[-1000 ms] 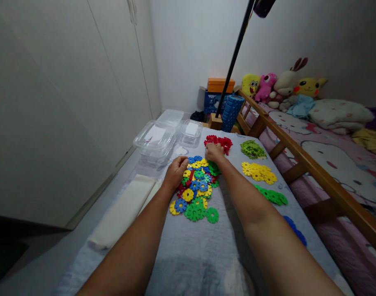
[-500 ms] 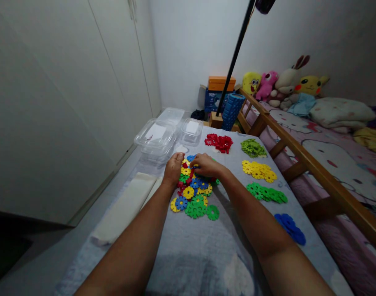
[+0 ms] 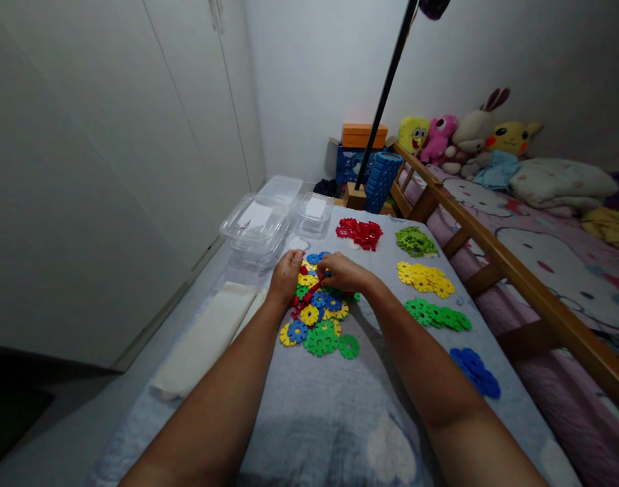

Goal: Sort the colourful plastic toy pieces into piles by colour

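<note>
A mixed pile of yellow, blue, green and red plastic snowflake discs and connector pieces (image 3: 319,314) lies on the cloth-covered table (image 3: 309,419). Against the pile's left edge rests my left hand (image 3: 287,274), cupped on its side with the fingers stretched forward; no held thing shows in it. Over the far right part of the pile, my right hand (image 3: 344,272) has its fingers bent down and closed on a red connector piece (image 3: 319,287). Its fingertips are partly hidden, and so are the pieces beneath that hand.
Sorted groups lie to the right: red connectors (image 3: 360,233), light green pieces (image 3: 415,241), yellow discs (image 3: 425,279), green discs (image 3: 438,315) and blue discs (image 3: 475,372). Clear plastic boxes (image 3: 256,226) stand far left, near a folded cream cloth (image 3: 205,338). A wooden bed rail (image 3: 532,270) borders the right.
My right hand has shifted slightly right, and a red connector piece under its fingers has tilted up with it. My left hand stays at the pile's edge.
</note>
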A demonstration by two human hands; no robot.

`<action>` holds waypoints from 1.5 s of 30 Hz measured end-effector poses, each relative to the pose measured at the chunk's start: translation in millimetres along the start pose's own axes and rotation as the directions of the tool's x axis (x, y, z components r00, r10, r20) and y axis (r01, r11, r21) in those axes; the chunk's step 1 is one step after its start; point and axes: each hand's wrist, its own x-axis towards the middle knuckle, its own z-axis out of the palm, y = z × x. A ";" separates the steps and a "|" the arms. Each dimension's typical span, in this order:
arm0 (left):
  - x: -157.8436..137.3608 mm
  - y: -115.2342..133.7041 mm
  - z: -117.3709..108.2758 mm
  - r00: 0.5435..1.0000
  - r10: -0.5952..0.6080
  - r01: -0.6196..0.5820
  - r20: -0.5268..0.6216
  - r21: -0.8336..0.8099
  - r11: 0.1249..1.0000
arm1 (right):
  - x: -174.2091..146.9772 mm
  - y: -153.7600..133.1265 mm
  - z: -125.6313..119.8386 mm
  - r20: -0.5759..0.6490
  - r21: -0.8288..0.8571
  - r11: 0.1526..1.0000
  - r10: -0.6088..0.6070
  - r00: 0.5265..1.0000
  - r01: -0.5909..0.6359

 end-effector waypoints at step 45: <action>4.2 -11.2 -0.5 0.999 -0.005 0.002 -0.038 -0.073 0.997 | 53.0 -1.4 3.1 -0.004 -0.022 0.999 0.029 1.000 -0.029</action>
